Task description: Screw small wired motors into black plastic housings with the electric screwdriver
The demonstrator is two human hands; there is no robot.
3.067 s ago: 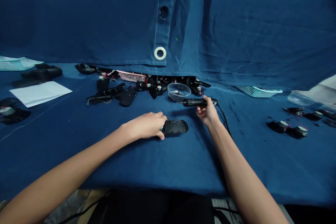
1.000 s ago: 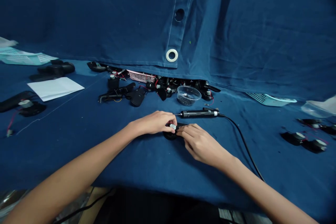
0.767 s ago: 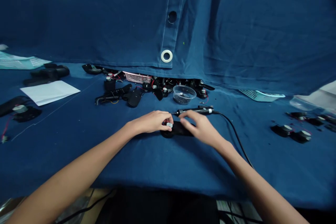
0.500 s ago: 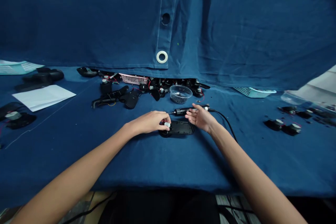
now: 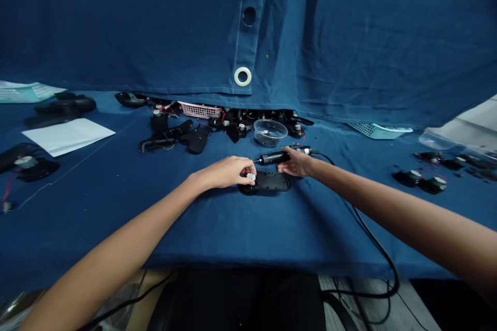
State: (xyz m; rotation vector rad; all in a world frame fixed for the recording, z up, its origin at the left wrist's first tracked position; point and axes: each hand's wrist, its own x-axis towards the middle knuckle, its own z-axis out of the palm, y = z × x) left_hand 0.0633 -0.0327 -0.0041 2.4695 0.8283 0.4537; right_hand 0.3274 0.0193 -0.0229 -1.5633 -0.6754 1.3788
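Observation:
My left hand (image 5: 234,170) is closed with its fingertips on a small silver-white round part (image 5: 251,178), a bit of red wire showing beside it. That part sits at the left end of a long black plastic shell (image 5: 272,181) lying on the blue cloth. Just behind the shell, my right hand (image 5: 296,162) is wrapped around a black electric screwdriver (image 5: 272,158), thumb on top. The screwdriver lies nearly level, its bit pointing left towards my left hand. A black cord (image 5: 363,220) runs from its right end down over the table edge.
A clear bowl of small dark screws (image 5: 271,133) stands behind the screwdriver. Black plastic parts (image 5: 196,138) and a pink basket (image 5: 200,110) lie under the hanging blue curtain (image 5: 155,26). White paper (image 5: 68,136) is at left; more round parts (image 5: 423,180) lie at right.
My right hand has lowered from open beside the screwdriver to a grip around it. My left hand stays at the silver-white part. The view has shifted slightly.

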